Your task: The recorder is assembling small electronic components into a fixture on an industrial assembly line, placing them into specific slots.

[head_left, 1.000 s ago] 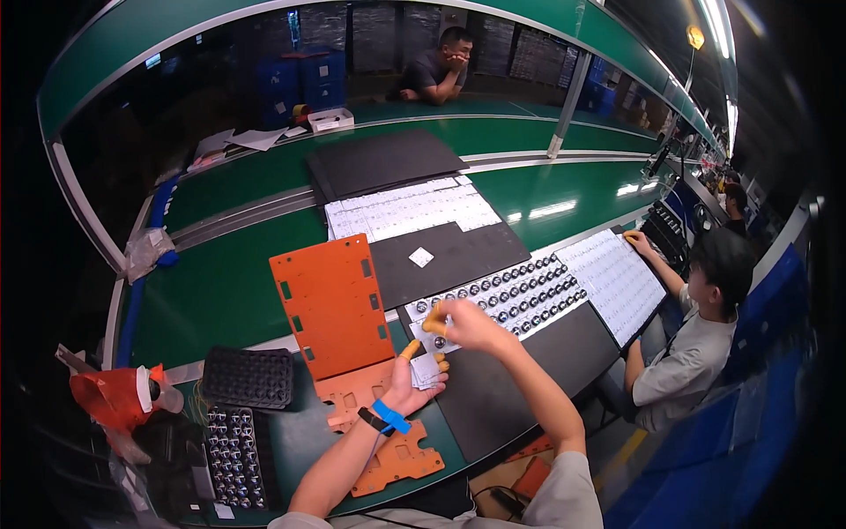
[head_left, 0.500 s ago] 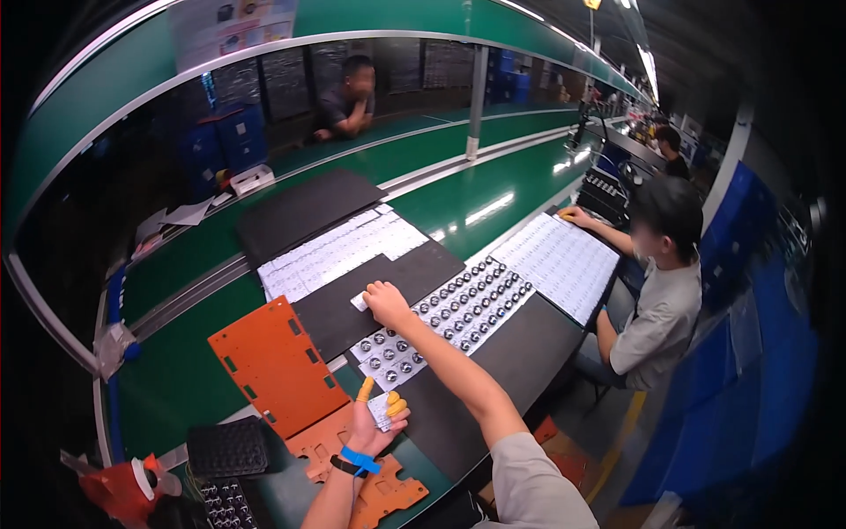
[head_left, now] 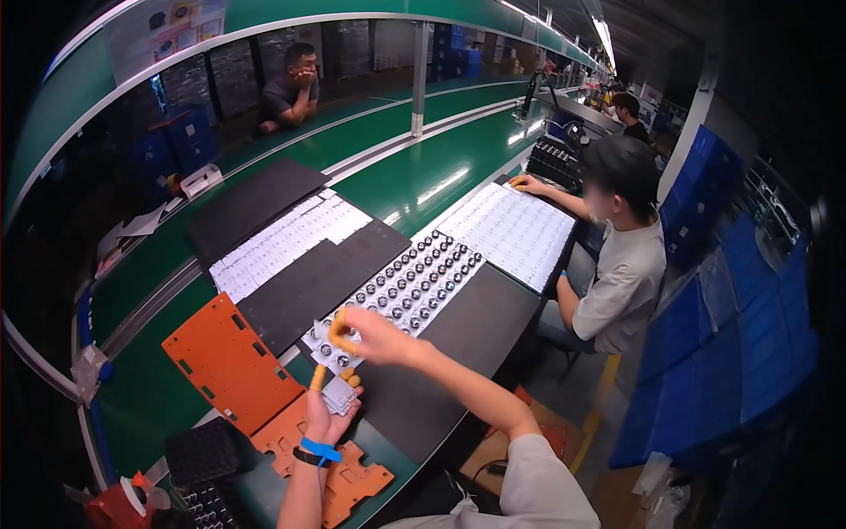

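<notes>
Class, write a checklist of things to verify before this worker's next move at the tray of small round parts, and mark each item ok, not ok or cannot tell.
1. Right hand is over the near end of the parts tray: ok.
2. Left hand holds a small stack of pale squares, palm up: ok.
3. Orange finger cots are on fingertips of both hands: ok.
4. A part is pinched in the right hand: cannot tell, blurred.
5. Tray pockets under the right hand are filled: cannot tell, hand covers them.
6. The neighbour's hand is away from this tray, on the white sheet: ok.
</notes>
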Demonstrator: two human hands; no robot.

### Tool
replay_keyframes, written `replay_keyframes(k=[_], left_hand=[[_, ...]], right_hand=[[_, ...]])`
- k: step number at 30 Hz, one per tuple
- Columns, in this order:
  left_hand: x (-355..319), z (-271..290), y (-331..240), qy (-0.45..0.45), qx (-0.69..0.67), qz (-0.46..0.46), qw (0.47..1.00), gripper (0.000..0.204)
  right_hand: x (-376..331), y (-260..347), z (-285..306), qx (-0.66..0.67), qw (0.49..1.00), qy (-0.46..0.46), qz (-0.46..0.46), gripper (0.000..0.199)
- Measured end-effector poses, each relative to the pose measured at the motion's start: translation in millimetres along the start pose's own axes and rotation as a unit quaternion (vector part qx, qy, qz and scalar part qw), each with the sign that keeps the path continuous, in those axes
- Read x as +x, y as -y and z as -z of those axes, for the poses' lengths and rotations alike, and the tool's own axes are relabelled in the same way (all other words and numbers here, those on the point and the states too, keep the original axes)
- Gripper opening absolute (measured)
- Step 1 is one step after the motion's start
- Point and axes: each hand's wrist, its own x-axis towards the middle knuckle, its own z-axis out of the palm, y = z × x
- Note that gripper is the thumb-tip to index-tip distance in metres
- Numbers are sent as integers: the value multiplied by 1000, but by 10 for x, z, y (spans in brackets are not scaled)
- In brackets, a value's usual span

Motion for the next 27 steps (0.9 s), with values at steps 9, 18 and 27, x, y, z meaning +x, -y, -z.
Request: replay_keyframes(k=[9, 18, 27], left_hand=[[-12, 8, 36, 40, 76, 62, 994, 49], [-45, -90, 16, 32, 14, 99, 994, 43], [38, -186, 214, 4, 97, 21, 995, 39]], right_hand=[[-991, 604, -163, -140, 987, -16, 74, 20], [-2534, 1304, -928, 445, 800, 388, -108, 15], [-4395, -820, -3927, -14, 893, 247, -375, 34]])
